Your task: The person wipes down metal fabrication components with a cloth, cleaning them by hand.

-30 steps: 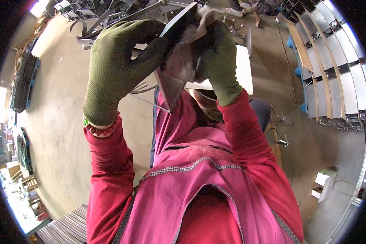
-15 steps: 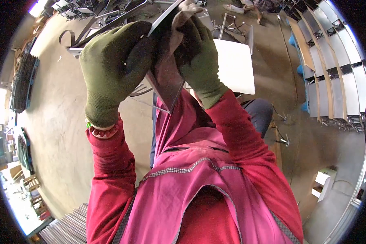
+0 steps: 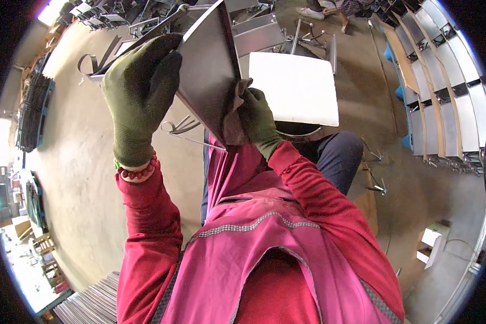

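Observation:
Both of my hands wear green work gloves with dark palms. A flat grey panel (image 3: 208, 67) stands tilted in front of me, its lower corner over my pink apron. My left hand (image 3: 140, 97) is closed on the panel's left edge, with the thumb on the near face. On the other side, my right hand (image 3: 260, 117) bunches a brownish cloth (image 3: 233, 123) against the panel's right edge, low down. Part of the cloth and the right fingertips are hidden.
A white square board (image 3: 294, 89) lies just right of the panel. Metal frames (image 3: 308, 36) stand beyond it. Rows of grey panels with brown sheets between them (image 3: 443, 81) fill the right side. Dark metal parts (image 3: 33, 110) are stacked at the left.
My right hand has come down along the panel's right edge with the cloth. The panel has turned so its broad grey face shows, and my left hand has shifted slightly left.

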Tool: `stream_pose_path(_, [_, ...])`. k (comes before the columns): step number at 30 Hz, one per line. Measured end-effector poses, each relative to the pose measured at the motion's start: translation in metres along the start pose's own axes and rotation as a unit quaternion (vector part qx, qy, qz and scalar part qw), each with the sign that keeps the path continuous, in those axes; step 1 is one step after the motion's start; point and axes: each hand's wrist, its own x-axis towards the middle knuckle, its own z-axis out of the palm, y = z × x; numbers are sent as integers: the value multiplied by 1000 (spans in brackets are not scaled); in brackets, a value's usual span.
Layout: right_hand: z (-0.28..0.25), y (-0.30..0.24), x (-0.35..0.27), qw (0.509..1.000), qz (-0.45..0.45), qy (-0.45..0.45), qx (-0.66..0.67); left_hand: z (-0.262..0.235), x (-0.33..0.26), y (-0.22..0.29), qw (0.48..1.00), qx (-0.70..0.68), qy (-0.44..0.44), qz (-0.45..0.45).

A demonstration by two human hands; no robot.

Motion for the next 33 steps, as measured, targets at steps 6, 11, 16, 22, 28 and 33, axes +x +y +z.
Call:
stream_pose_path(6, [-44, -76, 47, 985, -61, 85, 136, -1, -1, 1, 998, 3, 12, 61])
stream_pose_path(11, [-70, -115, 89, 951, -249, 170, 70, 1, 0, -7, 993, -2, 24, 116])
stream_pose_path(16, [-15, -40, 27, 929, 100, 21, 356, -7, -8, -26, 995, -46, 44, 75])
stream_pose_path(22, [-4, 24, -14, 998, 31, -56, -25, 2, -1, -2, 997, -17, 12, 71])
stream_pose_path(28, [-59, -97, 62, 971, -154, 122, 137, 2, 1, -3, 996, 21, 23, 88])
stream_pose_path(33, [-52, -87, 72, 964, -189, 160, 92, 6, 3, -5, 993, -5, 36, 108])
